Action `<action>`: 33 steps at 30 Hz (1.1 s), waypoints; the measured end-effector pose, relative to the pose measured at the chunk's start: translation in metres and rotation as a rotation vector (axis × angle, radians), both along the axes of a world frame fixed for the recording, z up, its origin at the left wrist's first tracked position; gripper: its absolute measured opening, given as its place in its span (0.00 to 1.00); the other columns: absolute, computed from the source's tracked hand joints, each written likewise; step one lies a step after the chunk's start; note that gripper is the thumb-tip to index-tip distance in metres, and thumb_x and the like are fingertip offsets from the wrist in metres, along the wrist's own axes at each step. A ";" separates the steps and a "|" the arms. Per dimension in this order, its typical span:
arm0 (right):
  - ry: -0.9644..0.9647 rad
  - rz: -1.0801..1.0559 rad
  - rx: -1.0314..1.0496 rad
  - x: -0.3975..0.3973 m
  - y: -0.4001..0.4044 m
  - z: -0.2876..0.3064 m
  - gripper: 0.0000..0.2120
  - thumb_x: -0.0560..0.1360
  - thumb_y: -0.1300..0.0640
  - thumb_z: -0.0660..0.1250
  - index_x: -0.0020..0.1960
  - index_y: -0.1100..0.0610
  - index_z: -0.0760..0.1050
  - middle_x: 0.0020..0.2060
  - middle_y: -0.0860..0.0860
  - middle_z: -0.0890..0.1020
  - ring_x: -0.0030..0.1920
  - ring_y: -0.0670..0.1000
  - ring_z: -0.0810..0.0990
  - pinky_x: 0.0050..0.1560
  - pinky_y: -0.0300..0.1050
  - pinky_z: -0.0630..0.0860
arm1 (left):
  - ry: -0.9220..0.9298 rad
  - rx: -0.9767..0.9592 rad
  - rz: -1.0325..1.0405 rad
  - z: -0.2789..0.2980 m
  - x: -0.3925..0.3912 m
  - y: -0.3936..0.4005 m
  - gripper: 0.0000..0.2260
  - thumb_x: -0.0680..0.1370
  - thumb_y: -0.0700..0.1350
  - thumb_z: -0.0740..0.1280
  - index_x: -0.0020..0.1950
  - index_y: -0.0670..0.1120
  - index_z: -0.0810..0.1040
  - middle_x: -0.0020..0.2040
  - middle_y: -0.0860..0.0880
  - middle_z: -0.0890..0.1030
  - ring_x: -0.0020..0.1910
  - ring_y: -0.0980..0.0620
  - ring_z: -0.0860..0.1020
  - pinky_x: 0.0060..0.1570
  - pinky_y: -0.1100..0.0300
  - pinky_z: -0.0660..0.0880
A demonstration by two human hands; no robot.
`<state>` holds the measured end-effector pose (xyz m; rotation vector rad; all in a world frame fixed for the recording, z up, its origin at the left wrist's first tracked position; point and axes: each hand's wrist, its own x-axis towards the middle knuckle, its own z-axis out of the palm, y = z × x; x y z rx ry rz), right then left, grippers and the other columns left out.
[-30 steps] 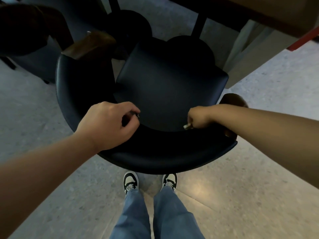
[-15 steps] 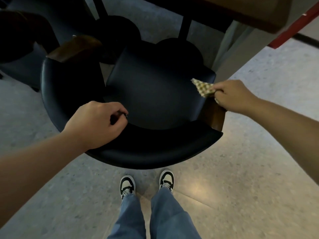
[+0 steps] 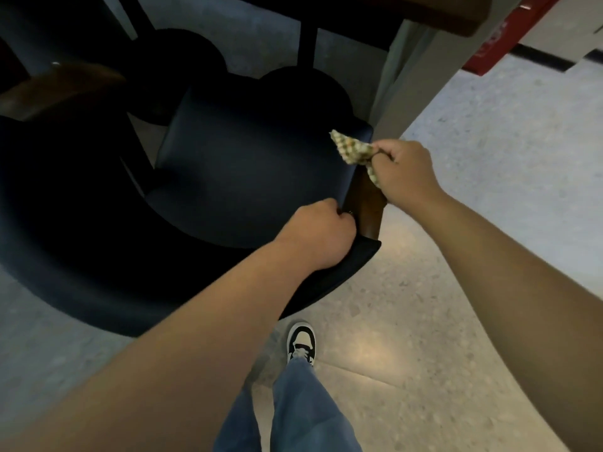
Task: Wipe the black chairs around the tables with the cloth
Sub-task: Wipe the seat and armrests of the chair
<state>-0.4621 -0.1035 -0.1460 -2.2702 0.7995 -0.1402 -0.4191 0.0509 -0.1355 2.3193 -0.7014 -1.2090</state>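
Now the left hand [image 3: 318, 234] has slid right along the chair [image 3: 241, 177] back to clench its near-right end beside the wooden arm, while the right hand [image 3: 403, 172] still grasps the bunched cloth [image 3: 350, 150] at the seat's far-right edge. Probably the seat is done and the arm comes next. The upholstery looks smooth and curved, the checked cloth soft and crumpled.

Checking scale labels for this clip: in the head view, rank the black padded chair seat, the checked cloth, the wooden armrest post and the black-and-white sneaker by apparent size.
1. Black padded chair seat
2. Brown wooden armrest post
3. Checked cloth and black-and-white sneaker: they look alike in size, so I leave them unranked.
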 end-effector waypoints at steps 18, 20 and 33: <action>-0.134 -0.415 0.368 0.008 -0.017 -0.023 0.15 0.77 0.58 0.58 0.32 0.52 0.74 0.28 0.47 0.75 0.31 0.45 0.74 0.30 0.37 0.68 | -0.082 0.164 -0.373 -0.015 0.015 -0.010 0.16 0.84 0.43 0.53 0.67 0.47 0.75 0.68 0.44 0.74 0.66 0.44 0.71 0.65 0.56 0.66; -0.145 -0.613 0.445 0.014 -0.022 -0.027 0.15 0.77 0.56 0.58 0.32 0.53 0.73 0.28 0.48 0.75 0.32 0.47 0.75 0.31 0.40 0.69 | -0.064 0.159 -0.363 -0.014 0.016 -0.009 0.16 0.84 0.44 0.52 0.66 0.48 0.76 0.67 0.44 0.74 0.65 0.45 0.72 0.63 0.57 0.66; -0.157 -1.095 0.997 -0.038 0.033 -0.055 0.20 0.81 0.47 0.57 0.33 0.53 0.74 0.27 0.50 0.76 0.27 0.49 0.74 0.29 0.41 0.70 | 0.124 0.088 -0.015 -0.018 0.019 -0.005 0.12 0.82 0.47 0.56 0.50 0.52 0.80 0.56 0.51 0.77 0.51 0.54 0.73 0.52 0.61 0.66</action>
